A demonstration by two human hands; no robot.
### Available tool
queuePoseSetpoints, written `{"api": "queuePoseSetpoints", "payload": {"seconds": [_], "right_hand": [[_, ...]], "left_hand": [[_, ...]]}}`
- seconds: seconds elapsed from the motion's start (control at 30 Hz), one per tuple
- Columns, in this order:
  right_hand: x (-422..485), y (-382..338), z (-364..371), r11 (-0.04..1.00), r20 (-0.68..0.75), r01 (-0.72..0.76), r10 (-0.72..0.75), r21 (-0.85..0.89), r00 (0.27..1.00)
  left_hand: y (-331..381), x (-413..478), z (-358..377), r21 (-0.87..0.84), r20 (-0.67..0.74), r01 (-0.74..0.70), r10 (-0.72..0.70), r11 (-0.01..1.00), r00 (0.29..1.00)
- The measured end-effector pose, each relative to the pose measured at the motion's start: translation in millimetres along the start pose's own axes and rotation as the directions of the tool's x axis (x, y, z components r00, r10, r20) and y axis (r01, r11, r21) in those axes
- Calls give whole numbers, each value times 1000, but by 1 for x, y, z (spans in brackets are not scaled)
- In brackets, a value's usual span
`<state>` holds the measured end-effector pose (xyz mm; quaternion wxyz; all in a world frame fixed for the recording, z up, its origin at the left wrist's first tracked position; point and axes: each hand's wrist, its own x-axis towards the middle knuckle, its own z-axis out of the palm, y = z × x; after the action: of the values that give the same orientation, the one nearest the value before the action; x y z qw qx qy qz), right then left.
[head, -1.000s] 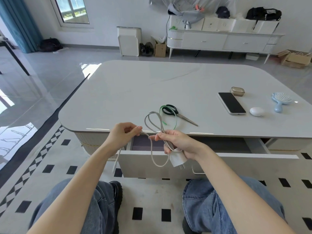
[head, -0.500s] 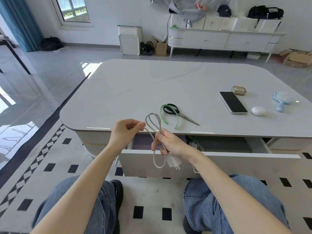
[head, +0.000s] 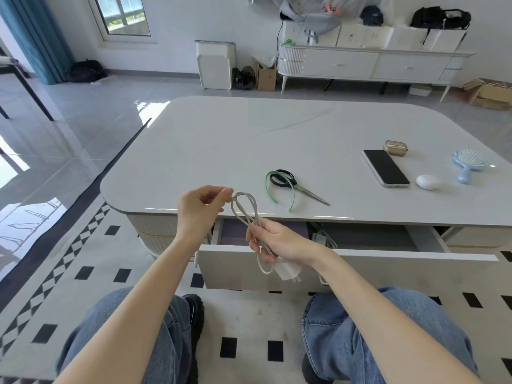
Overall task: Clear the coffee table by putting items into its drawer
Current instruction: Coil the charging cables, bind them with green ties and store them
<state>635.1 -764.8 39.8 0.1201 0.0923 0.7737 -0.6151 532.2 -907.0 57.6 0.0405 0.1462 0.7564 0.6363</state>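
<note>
Nothing here can be read with certainty. The row of white paper boxes (head: 360, 37) on the long white sideboard (head: 340, 63) against the far wall carries faint grey handwritten marks on its fronts. The leftmost box seems to bear two digits, and another further right a pair of characters, but all are too small and pale to make out. On the right of the glossy white desk (head: 249, 139), the white-edged phone (head: 386, 167) lies with a dark screen that shows no legible writing.

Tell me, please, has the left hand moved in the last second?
Yes: the left hand rose slightly, from level with the coffee table front edge to above it.
</note>
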Motion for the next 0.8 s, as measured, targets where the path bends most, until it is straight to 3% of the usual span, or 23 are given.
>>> {"api": "queuePoseSetpoints", "payload": {"seconds": [0.23,0.4,0.5,0.7,0.8], "right_hand": [[-2,9,-5,905,-110,5,-57,-424,992],[-2,10,-9,915,-190,-57,-22,-400,982],[-3,9,-10,875,-220,-62,-52,-480,974],[-5,8,-18,868,-250,-53,-83,-493,965],[-5,4,-25,921,-341,-29,-115,-389,933]], "left_hand": [[4,-4,1,35,83,-58,55,998,995],[11,-8,3,-32,191,-90,95,995,977],[10,-7,0,-33,259,-99,104,995,960],[-2,-2,-7,-104,433,97,-43,990,900],[-10,4,-10,144,394,-65,3,987,919]]}}
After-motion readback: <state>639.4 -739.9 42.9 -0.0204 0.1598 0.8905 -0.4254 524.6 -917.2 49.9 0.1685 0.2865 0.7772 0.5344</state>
